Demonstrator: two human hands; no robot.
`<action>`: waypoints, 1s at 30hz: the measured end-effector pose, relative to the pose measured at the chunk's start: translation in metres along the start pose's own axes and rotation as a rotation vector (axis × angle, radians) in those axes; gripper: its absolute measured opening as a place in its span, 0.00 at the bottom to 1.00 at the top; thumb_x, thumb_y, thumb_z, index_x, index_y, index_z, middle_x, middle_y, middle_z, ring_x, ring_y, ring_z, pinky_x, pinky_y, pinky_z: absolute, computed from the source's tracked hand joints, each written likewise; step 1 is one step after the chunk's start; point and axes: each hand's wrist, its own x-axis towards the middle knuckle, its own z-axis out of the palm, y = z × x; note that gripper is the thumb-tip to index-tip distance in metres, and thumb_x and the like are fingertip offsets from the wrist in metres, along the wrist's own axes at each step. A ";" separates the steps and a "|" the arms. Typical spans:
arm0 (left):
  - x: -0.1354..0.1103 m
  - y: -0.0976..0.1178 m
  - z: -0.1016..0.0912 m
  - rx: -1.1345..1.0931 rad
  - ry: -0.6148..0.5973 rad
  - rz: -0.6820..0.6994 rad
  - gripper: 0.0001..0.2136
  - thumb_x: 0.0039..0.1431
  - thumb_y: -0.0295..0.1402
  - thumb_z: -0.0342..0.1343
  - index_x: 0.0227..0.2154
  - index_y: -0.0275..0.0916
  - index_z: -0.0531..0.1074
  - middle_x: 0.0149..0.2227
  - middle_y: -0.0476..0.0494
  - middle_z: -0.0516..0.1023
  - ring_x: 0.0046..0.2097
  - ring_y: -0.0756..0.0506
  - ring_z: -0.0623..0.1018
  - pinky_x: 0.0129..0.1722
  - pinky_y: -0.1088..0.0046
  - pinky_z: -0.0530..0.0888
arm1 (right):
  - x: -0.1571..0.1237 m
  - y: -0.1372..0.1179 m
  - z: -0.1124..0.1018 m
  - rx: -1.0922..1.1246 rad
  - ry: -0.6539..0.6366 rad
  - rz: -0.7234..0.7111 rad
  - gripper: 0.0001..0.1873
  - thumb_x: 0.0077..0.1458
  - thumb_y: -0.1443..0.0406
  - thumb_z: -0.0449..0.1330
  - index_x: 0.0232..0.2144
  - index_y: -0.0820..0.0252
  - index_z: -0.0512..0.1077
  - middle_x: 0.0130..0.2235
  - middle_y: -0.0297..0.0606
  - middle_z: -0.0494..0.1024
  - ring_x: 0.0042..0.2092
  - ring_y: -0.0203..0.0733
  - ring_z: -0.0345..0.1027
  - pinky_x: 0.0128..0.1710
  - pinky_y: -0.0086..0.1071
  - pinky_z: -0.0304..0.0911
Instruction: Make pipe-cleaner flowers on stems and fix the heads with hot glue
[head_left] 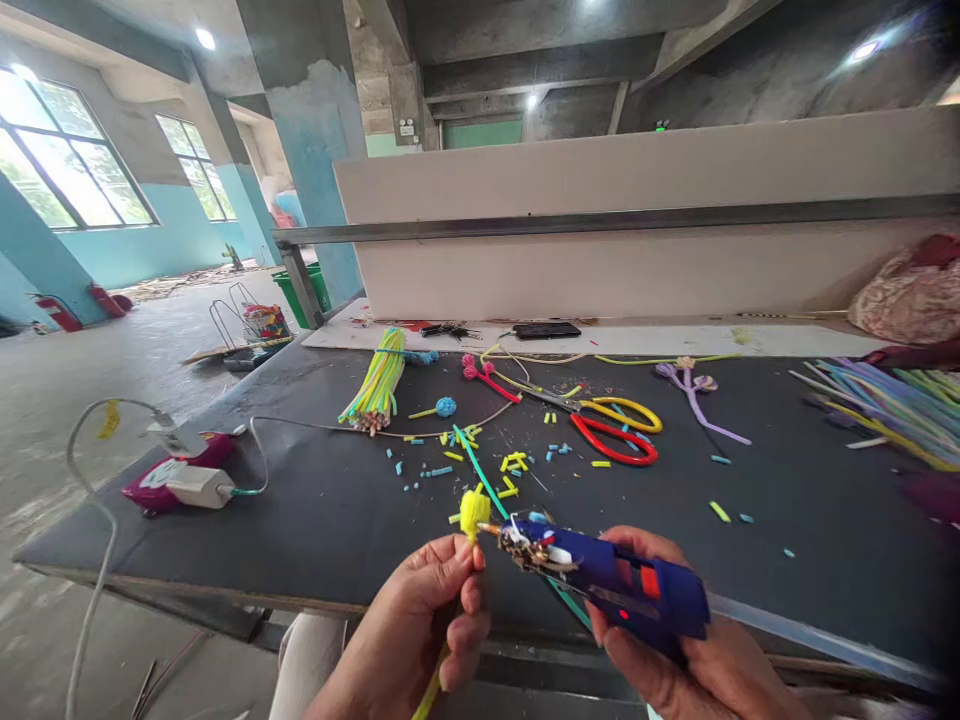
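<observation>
Near the table's front edge, my left hand (427, 610) pinches the thin stem of a yellow flower bud (475, 513) between thumb and fingertips. The bud stands upright above the fingers, its stem trailing down below the hand. My right hand (660, 640) is wrapped round a dark blue glue gun (630, 580), its red light lit. The gun's nozzle points left and meets or nearly meets the base of the bud. Clumps of dried residue cover the gun's front. A clear glue stick (817, 640) appears to extend from its rear. Behind the gun runs a green cable (480, 470).
Scissors (615, 428) with red and yellow handles lie mid-table among yellow and blue cuttings (514, 462). Around them are a bundle of yellow-green stems (379, 380), a blue bud (445, 407), pink buds (471, 367) and a purple stem (697, 400). A power strip (180, 475) sits left; a phone (547, 330) lies behind.
</observation>
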 end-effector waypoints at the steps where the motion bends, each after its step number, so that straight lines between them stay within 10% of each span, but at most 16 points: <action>1: -0.001 0.000 0.001 0.027 0.019 0.016 0.07 0.50 0.30 0.62 0.26 0.34 0.69 0.19 0.54 0.66 0.15 0.59 0.59 0.09 0.86 0.55 | 0.001 0.002 -0.001 0.014 -0.033 -0.012 0.17 0.48 0.55 0.60 0.40 0.52 0.69 0.33 0.35 0.77 0.28 0.41 0.74 0.27 0.28 0.73; 9: 0.002 -0.008 0.005 0.159 0.168 0.204 0.12 0.49 0.35 0.62 0.21 0.35 0.65 0.18 0.54 0.66 0.13 0.58 0.60 0.07 0.84 0.62 | -0.001 0.017 -0.002 0.266 -0.131 0.144 0.21 0.46 0.53 0.63 0.42 0.51 0.66 0.32 0.35 0.76 0.30 0.44 0.75 0.30 0.32 0.75; 30: 0.001 -0.013 0.008 0.370 0.373 0.365 0.15 0.46 0.41 0.63 0.21 0.38 0.63 0.11 0.57 0.65 0.13 0.55 0.62 0.10 0.82 0.62 | -0.004 0.023 -0.003 -0.218 -0.076 -0.321 0.16 0.55 0.59 0.57 0.46 0.49 0.59 0.31 0.30 0.75 0.25 0.37 0.73 0.21 0.22 0.68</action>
